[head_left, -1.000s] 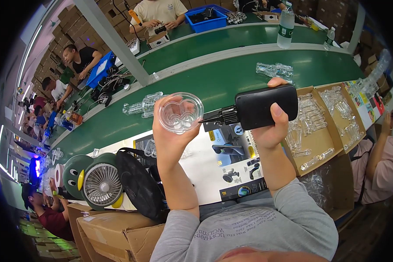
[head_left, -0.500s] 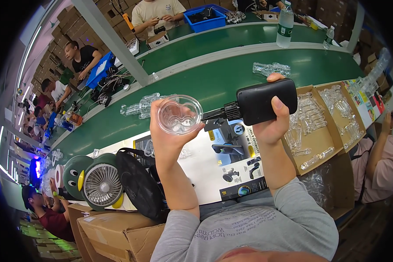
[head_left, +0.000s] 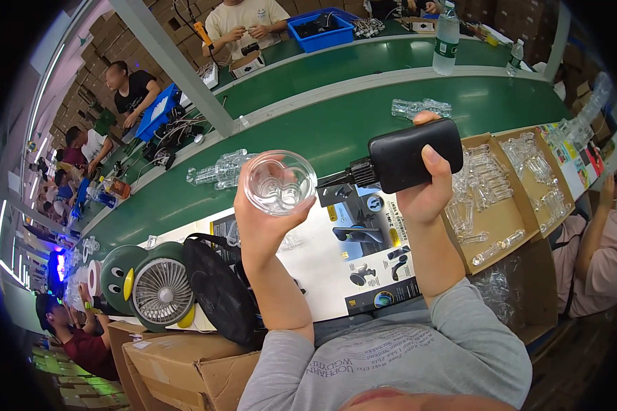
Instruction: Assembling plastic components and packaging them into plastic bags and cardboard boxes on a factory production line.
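My left hand (head_left: 258, 231) is closed around a clear plastic cup-like piece (head_left: 275, 198), its round rim facing up toward me and rounded lobes showing inside. My right hand (head_left: 426, 197) grips a flat black squeeze bottle (head_left: 415, 157), tilted on its side. The bottle's thin black nozzle (head_left: 339, 178) points left, its tip at the right edge of the clear piece; whether they touch I cannot tell. Beyond my hands, clear plastic parts (head_left: 219, 170) lie on the green belt (head_left: 336, 116), with more clear parts (head_left: 421, 108) farther right.
Cardboard trays (head_left: 495, 225) with several clear parts stand at my right. A printed carton sheet (head_left: 367, 236) lies below my hands. To the left are a green penguin-shaped fan (head_left: 163, 293) and a black mesh bag (head_left: 219, 294). A water bottle (head_left: 446, 44) stands beyond the belt; co-workers sit around.
The clear piece has turned a little in my left hand, showing its lobes differently. The black bottle has shifted slightly left. Clear parts on the belt have moved slightly left.
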`<state>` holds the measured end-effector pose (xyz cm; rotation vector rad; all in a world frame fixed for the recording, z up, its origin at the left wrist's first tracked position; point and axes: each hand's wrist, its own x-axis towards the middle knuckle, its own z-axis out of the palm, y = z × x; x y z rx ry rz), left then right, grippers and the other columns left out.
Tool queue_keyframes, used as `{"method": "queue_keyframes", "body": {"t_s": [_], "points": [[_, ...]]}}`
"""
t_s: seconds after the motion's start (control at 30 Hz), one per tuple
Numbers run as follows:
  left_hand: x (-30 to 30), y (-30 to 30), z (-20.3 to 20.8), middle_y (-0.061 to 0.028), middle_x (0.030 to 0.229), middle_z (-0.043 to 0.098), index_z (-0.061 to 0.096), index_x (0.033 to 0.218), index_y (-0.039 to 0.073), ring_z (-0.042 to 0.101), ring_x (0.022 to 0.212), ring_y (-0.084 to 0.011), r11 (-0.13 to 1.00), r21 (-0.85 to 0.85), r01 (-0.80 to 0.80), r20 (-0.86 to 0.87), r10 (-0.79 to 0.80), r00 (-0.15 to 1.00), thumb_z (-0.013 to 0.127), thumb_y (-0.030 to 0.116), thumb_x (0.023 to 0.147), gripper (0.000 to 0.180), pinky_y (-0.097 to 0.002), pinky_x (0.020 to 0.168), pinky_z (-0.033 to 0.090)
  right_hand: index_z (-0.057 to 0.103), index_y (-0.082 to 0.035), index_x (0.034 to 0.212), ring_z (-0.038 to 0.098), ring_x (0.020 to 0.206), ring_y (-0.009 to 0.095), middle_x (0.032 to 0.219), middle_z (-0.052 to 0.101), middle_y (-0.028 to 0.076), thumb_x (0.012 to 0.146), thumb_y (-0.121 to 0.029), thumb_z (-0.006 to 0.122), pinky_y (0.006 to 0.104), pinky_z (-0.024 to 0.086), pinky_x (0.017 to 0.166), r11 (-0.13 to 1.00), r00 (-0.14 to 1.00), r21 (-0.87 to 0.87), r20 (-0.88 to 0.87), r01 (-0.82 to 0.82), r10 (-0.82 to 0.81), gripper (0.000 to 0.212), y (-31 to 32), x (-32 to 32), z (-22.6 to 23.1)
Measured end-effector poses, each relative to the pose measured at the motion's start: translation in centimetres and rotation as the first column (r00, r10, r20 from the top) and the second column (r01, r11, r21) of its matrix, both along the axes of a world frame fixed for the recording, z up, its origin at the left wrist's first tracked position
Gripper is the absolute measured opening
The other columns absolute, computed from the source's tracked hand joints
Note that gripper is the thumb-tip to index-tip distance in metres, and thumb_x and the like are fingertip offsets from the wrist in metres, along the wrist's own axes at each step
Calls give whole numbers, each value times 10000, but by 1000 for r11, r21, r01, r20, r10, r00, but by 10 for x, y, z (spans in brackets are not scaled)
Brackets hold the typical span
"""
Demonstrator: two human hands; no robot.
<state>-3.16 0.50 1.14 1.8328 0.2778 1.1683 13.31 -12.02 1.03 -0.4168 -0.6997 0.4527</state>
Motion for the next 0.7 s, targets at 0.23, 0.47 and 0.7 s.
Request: {"method": "queue_keyframes", "body": {"t_s": [0.23, 0.47, 0.7], "points": [[3, -7, 1, -62, 937, 525, 404, 1104, 34, 529, 857, -148, 994, -111, 8, 65, 0, 998, 797, 40, 504, 718, -279, 777, 438, 446, -34, 1101, 571, 807, 159, 888, 526, 93, 752, -176, 561, 276, 492, 723, 1000, 1000, 3, -12, -5, 5, 395, 1, 0, 1], [-1, 4, 2, -74, 967, 544, 438, 1143, 25, 532, 921, -165, 996, 90, -13, 20, 11, 1000, 772, 37, 542, 688, -283, 820, 433, 461, -35, 1086, 567, 802, 154, 884, 516, 82, 745, -172, 557, 271, 490, 717, 999, 999, -23, -27, 27, -28, 380, 3, 1, -1], [-1, -2, 6, -53, 883, 509, 422, 1177, 17, 488, 822, -136, 996, 43, 80, -70, -77, 995, 751, 26, 564, 695, -259, 761, 417, 437, -13, 1091, 611, 757, 208, 867, 550, 129, 734, -218, 539, 299, 525, 669, 995, 996, -53, -37, 80, -82, 424, 6, 2, -2]]}}
